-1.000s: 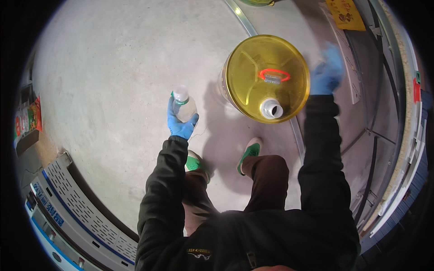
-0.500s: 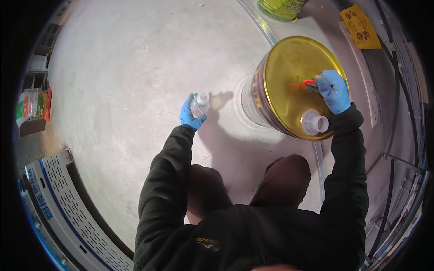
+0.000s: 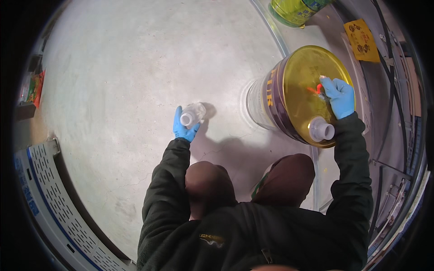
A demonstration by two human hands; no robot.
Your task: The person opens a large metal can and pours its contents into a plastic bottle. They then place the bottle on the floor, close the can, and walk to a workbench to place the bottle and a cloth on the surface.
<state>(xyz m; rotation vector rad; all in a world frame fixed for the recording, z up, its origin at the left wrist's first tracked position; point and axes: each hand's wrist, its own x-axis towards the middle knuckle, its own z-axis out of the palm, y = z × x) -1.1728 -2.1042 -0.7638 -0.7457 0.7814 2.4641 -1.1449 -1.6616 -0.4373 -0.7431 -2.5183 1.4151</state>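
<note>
Holding, left side: I have the left hand (image 3: 182,130) wrapped around a clear bottle (image 3: 195,111), just left of frame centre; gloved fingers and thumb narrowed about its body.
Bottle axis: slanted, neck toward the lower left and facing the camera, base toward the upper right; height above the floor (image 3: 126,81) not readable from here.
Right hand: I see the right hand (image 3: 341,99) over the drum top, right of centre, fingers partly curled beside a red handle (image 3: 320,88). Cannot tell whether it grips the handle or only touches it.
Drum: a large drum (image 3: 279,97) at right of centre, base to the left, gold lid (image 3: 298,74) to the right; with this lens I cannot tell upright from tilted.
Spout: white spout (image 3: 322,130) at the lid's lower edge, mouth facing lower right.
Key relation: from the left hand, the spout lies across to the right at nearly the same frame height, well apart; the bottle's neck points away from it. Right hand is nearer, just above the spout in frame.
Surroundings: green bucket (image 3: 296,11) and yellow packet (image 3: 362,40), upper right; perforated grey panel (image 3: 68,189), lower left.
</note>
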